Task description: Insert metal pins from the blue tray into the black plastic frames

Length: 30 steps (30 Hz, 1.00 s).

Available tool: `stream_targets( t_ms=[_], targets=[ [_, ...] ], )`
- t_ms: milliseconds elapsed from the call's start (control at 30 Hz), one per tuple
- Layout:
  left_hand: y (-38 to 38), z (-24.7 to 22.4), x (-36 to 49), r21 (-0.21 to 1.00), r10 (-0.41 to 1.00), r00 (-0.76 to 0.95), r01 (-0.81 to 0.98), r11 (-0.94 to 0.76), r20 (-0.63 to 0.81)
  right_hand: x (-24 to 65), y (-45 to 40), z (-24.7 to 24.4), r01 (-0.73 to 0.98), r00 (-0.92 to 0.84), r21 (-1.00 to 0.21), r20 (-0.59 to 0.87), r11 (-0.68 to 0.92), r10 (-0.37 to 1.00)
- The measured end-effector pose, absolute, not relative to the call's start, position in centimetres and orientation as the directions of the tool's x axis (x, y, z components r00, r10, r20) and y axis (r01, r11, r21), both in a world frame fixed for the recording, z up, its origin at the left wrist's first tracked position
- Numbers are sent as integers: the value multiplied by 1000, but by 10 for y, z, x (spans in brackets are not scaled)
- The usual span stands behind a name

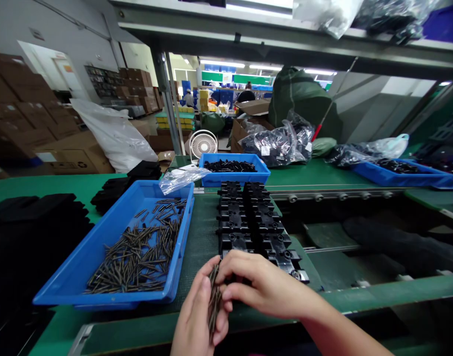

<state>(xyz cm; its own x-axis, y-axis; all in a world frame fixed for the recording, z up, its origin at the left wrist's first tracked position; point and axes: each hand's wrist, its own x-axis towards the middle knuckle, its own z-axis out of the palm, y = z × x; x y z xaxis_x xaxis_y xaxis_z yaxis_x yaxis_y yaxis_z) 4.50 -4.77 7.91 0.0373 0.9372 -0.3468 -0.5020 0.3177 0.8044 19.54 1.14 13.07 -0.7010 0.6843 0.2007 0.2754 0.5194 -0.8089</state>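
Note:
My left hand cradles a bundle of thin dark metal pins upright at the front of the bench. The fingers of my right hand press against the top of that bundle from the right. Just beyond my right fingers lie rows of black plastic parts on a dark green mat, the nearest almost touching my fingertips. To the left, a shallow blue tray holds a loose heap of the same dark pins.
Stacks of black foam lie left of the tray. Behind it, a blue tray of small black parts sits on the green bench, with another blue tray to the right. A steel shelf runs overhead; bags and cardboard boxes stand beyond.

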Motion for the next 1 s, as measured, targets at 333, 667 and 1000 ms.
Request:
stream_targets(
  t_ms=[333,667,1000],
  targets=[
    [-47,73,39,828,944,-3,-482,287,-329,182,-3,137,348,-785,-645,196,680,588],
    [-50,70,35,727,922,130,-579,368,-364,178,-2,126,299,-735,-697,267,651,624],
    [-42,81,39,655,926,105,-678,334,-364,181,5,120,224,-555,-846,298,484,777]
  ],
)
